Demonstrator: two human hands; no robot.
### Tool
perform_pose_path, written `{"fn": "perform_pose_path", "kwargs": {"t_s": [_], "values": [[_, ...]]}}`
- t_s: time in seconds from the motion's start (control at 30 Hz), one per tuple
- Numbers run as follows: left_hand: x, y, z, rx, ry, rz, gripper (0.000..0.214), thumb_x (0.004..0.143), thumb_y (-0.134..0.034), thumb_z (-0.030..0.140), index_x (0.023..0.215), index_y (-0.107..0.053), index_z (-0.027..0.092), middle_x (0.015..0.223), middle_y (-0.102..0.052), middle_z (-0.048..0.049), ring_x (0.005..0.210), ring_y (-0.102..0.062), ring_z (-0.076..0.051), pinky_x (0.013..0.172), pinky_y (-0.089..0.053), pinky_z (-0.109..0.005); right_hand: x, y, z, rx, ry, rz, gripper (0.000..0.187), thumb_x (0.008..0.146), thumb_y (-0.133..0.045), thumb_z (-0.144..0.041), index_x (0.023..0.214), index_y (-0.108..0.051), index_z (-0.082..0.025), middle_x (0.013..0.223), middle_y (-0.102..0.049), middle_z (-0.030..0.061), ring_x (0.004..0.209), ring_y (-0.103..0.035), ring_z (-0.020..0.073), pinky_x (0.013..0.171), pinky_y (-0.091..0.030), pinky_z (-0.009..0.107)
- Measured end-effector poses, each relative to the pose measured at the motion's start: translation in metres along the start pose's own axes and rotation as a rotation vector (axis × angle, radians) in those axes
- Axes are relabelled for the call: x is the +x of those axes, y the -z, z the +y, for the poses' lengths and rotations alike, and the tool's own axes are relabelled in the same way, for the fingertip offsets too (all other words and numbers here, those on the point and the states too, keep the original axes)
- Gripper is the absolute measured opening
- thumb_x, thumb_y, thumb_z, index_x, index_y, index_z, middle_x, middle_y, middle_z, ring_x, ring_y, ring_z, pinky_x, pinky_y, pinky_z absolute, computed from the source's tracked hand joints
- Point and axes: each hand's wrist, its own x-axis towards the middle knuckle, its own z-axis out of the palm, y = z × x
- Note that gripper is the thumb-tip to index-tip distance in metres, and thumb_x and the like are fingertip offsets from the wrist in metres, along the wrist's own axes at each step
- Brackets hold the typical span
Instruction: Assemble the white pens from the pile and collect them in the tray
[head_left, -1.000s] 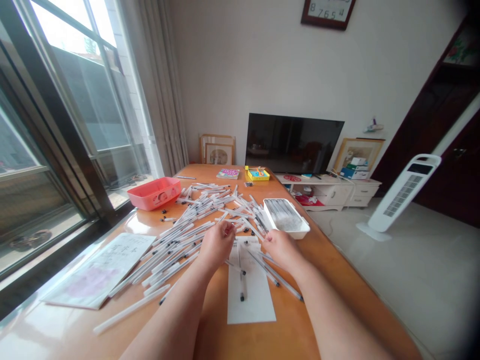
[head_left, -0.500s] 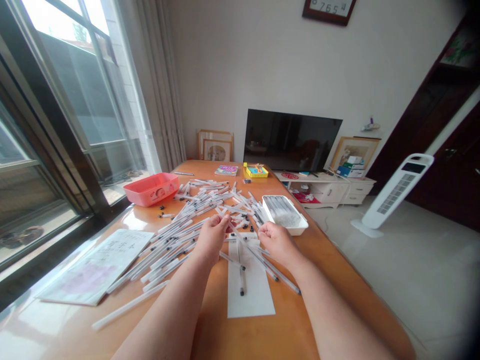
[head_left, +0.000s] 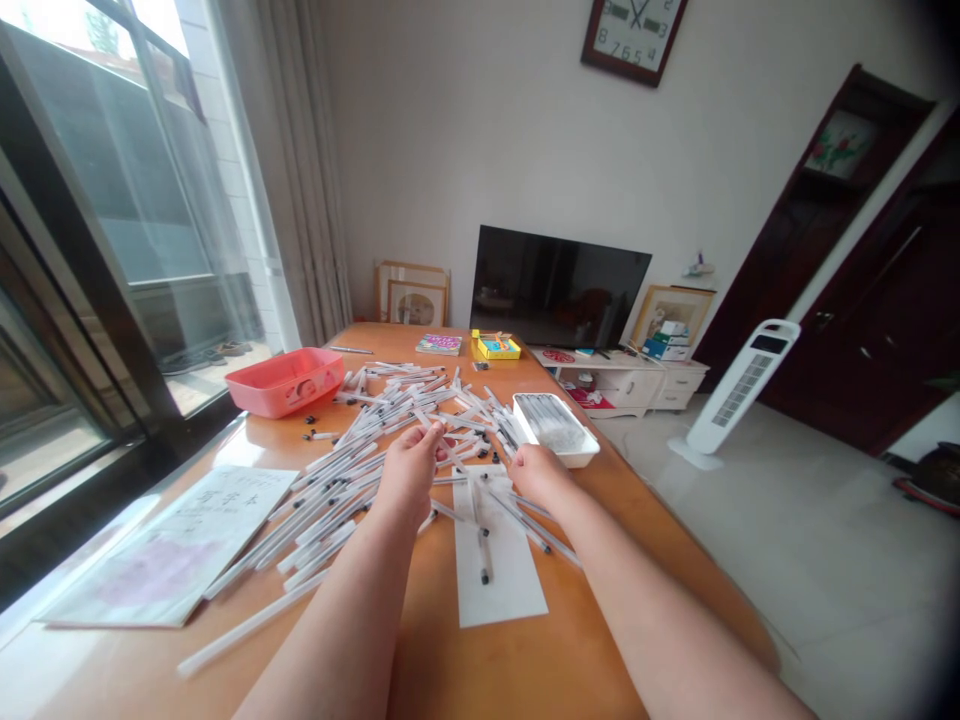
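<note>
Several white pens [head_left: 360, 455] lie scattered over the orange table [head_left: 525, 670]. My left hand [head_left: 409, 470] is closed, pinching a white pen that sticks up and away from its fingers. My right hand [head_left: 534, 473] is curled closed just right of it, beside the white tray [head_left: 577, 455] holding pens; what it grips is hidden. A white paper sheet [head_left: 499, 580] with a black-tipped pen on it lies under and before my hands.
A pink basket [head_left: 285, 382] stands at the table's left, with small black caps near it. A printed sheet [head_left: 165, 545] lies at front left. A booklet [head_left: 440, 344] and yellow box [head_left: 495, 348] sit at the far end. Window left, TV and tower fan [head_left: 739, 390] beyond.
The head has tilted up, showing more of the clock. Both hands rose slightly from the paper toward the pile; the left hand now holds a pen up.
</note>
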Motion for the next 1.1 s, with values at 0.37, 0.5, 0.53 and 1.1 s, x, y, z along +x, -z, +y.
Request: {"fn": "perform_pose_path", "kwargs": {"t_s": [0.37, 0.5, 0.53, 1.1], "values": [[0.000, 0.006, 0.005, -0.042, 0.050, 0.017, 0.044, 0.066, -0.075, 0.055, 0.085, -0.068, 0.016, 0.072, -0.068, -0.0041, 0.057, -0.050, -0.010, 0.057, -0.033, -0.024, 0.031, -0.004, -0.017, -0.091, -0.037, -0.069, 0.018, 0.073, -0.069, -0.029, 0.088, -0.072, -0.018, 0.087, -0.073, 0.0129, 0.077, -0.069, 0.0238, 0.063, -0.045, 0.028], [0.000, 0.007, 0.005, -0.050, 0.060, 0.017, 0.040, 0.069, -0.073, 0.054, 0.080, -0.065, 0.017, 0.070, -0.066, -0.0036, 0.065, -0.055, -0.013, 0.058, -0.032, -0.024, 0.039, -0.004, -0.023, -0.116, -0.030, -0.089, 0.019, 0.071, -0.072, -0.028, 0.087, -0.072, -0.017, 0.090, -0.074, 0.0158, 0.083, -0.070, 0.0273, 0.066, -0.047, 0.030], [0.001, 0.008, 0.005, -0.045, 0.065, 0.015, 0.040, 0.069, -0.073, 0.055, 0.079, -0.065, 0.017, 0.071, -0.066, -0.0040, 0.068, -0.056, -0.014, 0.059, -0.032, -0.024, 0.040, -0.005, -0.024, -0.121, -0.030, -0.098, 0.019, 0.070, -0.073, -0.027, 0.086, -0.072, -0.016, 0.089, -0.073, 0.0160, 0.083, -0.070, 0.0275, 0.066, -0.047, 0.030], [0.001, 0.008, 0.000, -0.036, 0.119, -0.058, 0.033, 0.070, -0.072, 0.049, 0.079, -0.069, 0.017, 0.078, -0.068, -0.0050, 0.068, -0.058, -0.015, 0.066, -0.042, -0.028, 0.021, 0.011, -0.017, 0.026, -0.012, -0.096, 0.011, 0.066, -0.069, -0.029, 0.073, -0.067, -0.020, 0.063, -0.066, 0.0055, 0.062, -0.063, 0.0202, 0.054, -0.040, 0.026]]}}
